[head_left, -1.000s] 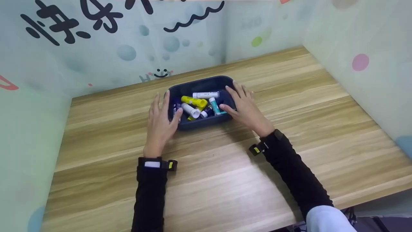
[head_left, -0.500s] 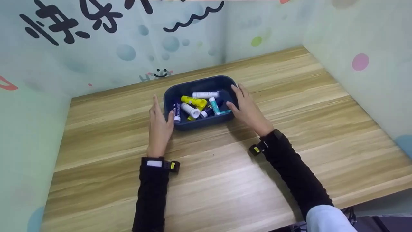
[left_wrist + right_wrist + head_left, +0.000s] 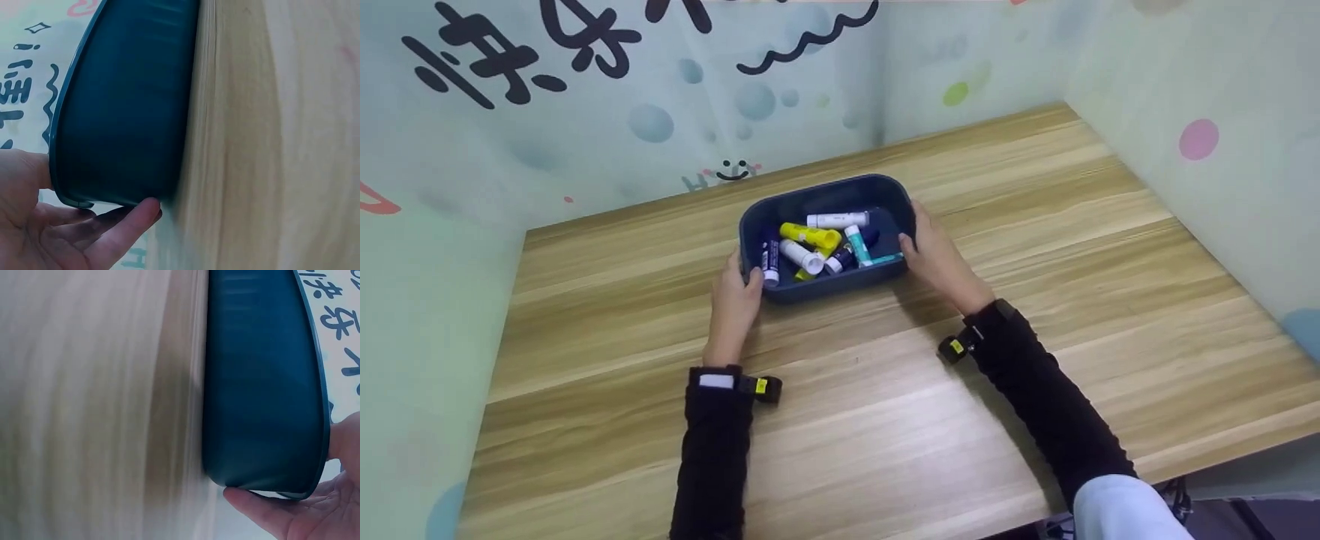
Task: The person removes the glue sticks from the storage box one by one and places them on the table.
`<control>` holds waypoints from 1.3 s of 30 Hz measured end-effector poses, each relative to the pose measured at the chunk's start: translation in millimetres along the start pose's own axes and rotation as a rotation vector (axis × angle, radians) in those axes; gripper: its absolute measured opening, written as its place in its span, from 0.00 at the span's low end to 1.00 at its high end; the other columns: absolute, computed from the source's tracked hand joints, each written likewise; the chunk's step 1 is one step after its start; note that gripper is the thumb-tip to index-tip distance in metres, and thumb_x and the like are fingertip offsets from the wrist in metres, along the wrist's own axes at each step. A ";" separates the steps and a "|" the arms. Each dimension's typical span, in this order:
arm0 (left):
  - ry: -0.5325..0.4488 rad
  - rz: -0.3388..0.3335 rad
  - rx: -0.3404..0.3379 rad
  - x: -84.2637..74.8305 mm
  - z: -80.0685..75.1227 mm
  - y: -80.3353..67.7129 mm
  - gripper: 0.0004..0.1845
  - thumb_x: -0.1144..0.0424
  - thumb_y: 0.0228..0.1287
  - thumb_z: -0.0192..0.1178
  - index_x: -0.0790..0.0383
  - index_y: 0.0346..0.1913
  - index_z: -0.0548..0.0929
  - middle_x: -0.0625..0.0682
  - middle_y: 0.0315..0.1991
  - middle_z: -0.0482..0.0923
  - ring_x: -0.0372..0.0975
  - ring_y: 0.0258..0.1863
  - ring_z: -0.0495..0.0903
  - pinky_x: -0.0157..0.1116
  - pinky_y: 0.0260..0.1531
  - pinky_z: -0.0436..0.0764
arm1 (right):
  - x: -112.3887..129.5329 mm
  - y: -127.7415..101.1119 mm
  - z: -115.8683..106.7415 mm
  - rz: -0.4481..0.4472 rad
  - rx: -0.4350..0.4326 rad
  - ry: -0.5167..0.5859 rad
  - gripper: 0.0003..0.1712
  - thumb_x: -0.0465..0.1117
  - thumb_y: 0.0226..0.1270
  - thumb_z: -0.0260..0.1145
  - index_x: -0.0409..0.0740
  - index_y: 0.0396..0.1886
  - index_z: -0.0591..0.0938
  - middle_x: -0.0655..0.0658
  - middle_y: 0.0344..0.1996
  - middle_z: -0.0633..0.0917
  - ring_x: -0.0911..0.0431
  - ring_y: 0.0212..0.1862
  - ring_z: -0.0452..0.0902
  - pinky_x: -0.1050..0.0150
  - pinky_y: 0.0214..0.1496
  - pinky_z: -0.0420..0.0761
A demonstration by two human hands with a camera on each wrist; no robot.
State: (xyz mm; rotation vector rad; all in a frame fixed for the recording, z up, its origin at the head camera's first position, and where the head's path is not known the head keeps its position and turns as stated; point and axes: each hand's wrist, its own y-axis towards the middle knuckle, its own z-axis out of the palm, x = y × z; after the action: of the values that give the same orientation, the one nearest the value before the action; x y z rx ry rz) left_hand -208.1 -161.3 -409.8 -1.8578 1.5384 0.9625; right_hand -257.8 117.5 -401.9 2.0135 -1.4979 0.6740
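Observation:
A dark blue plastic bin (image 3: 840, 286) stands on the table, holding several glue sticks in a loose heap. Among them lie a yellow one (image 3: 810, 235), a white one (image 3: 838, 220), a dark blue one with a white end (image 3: 770, 259) and a teal one (image 3: 857, 245). My left hand (image 3: 731, 304) grips the bin's left end, thumb over the rim and fingers against the outer wall (image 3: 124, 112). At the opposite end my right hand (image 3: 945, 262) holds the rim the same way, its fingers along the outside wall (image 3: 261, 394).
The wood-grain table (image 3: 855, 420) reaches toward the person in front of the bin. Patterned panels close off the back (image 3: 825, 135), the left side (image 3: 435, 300) and the right side (image 3: 1222, 210).
The left hand has drawn back from over the bin's left end and now grips that end. The right hand has slid outward and its thumb now hooks the rim. The bin looks nearly still.

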 end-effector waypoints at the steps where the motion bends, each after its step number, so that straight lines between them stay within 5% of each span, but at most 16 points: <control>1: -0.009 0.005 -0.003 0.6 0.3 0.0 0.27 0.64 0.66 0.46 0.71 0.66 0.62 0.66 0.62 0.68 0.53 0.63 0.67 0.45 0.64 0.64 | -1.2 0.8 0.2 0.007 0.003 0.014 0.33 0.36 0.70 0.47 0.28 0.70 0.50 0.29 0.69 0.57 0.42 0.71 0.52 0.53 0.73 0.52; 14: -0.035 -0.033 0.045 1.4 -1.7 -0.4 0.28 0.64 0.64 0.45 0.71 0.67 0.60 0.66 0.62 0.68 0.51 0.61 0.68 0.45 0.64 0.64 | -3.8 1.9 -1.7 0.060 0.035 0.068 0.32 0.34 0.69 0.44 0.32 0.71 0.51 0.32 0.69 0.59 0.44 0.70 0.55 0.53 0.72 0.54; 28: -0.009 -0.054 0.224 -4.1 -13.9 -2.8 0.29 0.67 0.63 0.44 0.74 0.66 0.53 0.70 0.63 0.63 0.53 0.63 0.64 0.47 0.65 0.61 | 0.3 -2.9 -12.3 0.079 0.166 0.070 0.37 0.31 0.66 0.47 0.32 0.72 0.43 0.30 0.71 0.52 0.41 0.71 0.51 0.51 0.73 0.50; 39: 0.156 -0.101 0.343 -13.9 -20.2 -10.0 0.37 0.65 0.66 0.45 0.77 0.69 0.39 0.72 0.70 0.47 0.56 0.70 0.51 0.47 0.70 0.51 | 1.4 -4.6 -19.8 0.013 0.233 0.089 0.42 0.25 0.57 0.49 0.28 0.70 0.42 0.28 0.70 0.50 0.41 0.71 0.48 0.50 0.73 0.48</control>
State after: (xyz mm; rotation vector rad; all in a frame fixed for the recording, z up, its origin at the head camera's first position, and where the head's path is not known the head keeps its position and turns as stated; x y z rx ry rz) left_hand -195.9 -166.7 -387.0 -1.7733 1.5675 0.4808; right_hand -254.5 131.1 -387.1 2.1138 -1.4373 0.9696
